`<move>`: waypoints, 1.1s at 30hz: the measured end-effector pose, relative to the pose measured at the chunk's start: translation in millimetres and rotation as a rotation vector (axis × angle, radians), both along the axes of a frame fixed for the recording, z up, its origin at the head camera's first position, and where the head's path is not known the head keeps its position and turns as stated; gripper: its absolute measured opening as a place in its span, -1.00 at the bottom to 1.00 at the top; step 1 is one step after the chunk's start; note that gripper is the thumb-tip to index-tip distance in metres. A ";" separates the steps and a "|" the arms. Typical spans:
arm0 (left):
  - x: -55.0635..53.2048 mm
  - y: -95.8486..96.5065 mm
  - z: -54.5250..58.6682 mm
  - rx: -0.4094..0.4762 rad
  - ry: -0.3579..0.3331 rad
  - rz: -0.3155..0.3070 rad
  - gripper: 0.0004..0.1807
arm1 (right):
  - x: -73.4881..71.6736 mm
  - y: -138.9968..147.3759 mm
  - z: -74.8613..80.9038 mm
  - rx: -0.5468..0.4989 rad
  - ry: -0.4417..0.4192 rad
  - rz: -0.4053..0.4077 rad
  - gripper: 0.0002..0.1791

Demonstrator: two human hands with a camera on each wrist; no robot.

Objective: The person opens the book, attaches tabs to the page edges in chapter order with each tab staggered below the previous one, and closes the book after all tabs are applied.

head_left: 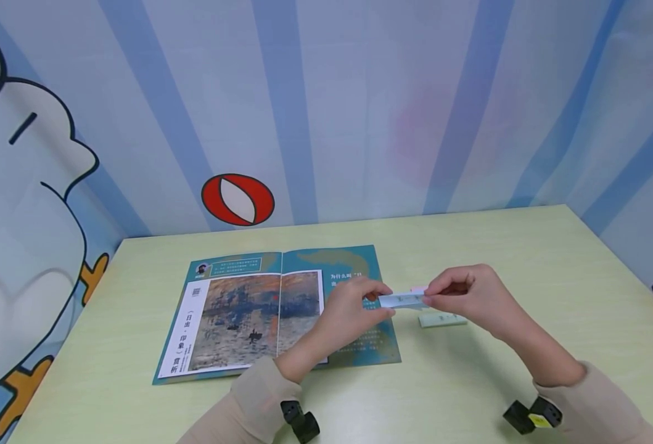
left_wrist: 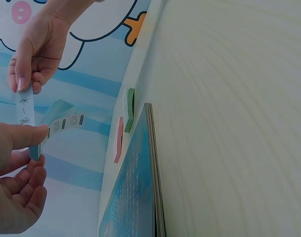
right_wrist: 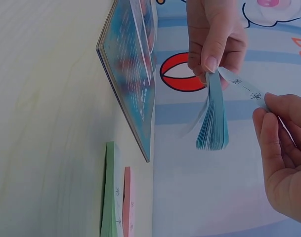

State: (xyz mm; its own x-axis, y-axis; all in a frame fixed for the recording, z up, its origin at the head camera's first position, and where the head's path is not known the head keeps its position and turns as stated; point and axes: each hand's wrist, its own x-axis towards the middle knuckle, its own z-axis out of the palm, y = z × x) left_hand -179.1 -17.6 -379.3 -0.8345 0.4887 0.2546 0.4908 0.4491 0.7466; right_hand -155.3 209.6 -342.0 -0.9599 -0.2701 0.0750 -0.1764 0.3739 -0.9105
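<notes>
My left hand (head_left: 354, 305) pinches one end of a blue pad of sticky notes (right_wrist: 217, 116), a thick stack of narrow strips whose free ends fan out in the right wrist view. Between thumb and fingertips, my right hand (head_left: 473, 299) holds the far end of the top strip (right_wrist: 244, 88), which bears small dark writing. That strip stretches between both hands, lifted from the stack at its right end. Both hands are raised over the table, near the right side of an open magazine (head_left: 354, 354).
A green pad of sticky notes (head_left: 443, 320) lies on the table below my right hand. Behind it a pink pad (left_wrist: 119, 139) shows. The magazine carries a large painting print (head_left: 240, 324). A striped blue curtain (head_left: 359, 111) hangs behind the table (head_left: 581, 277).
</notes>
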 end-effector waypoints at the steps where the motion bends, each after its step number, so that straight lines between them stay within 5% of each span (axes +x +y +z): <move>1: 0.0 0.0 0.1 0.002 -0.001 0.000 -0.79 | 0.2 -0.1 0.5 -0.003 0.002 0.003 -0.88; 20: -1.6 -0.4 -1.5 0.010 -0.008 0.009 -0.78 | 3.3 0.5 5.6 -0.002 0.040 0.023 -0.91; 33: 1.1 1.4 -0.4 -0.009 -0.009 0.012 -0.79 | -8.4 10.2 11.2 -0.176 -0.100 -0.042 -0.86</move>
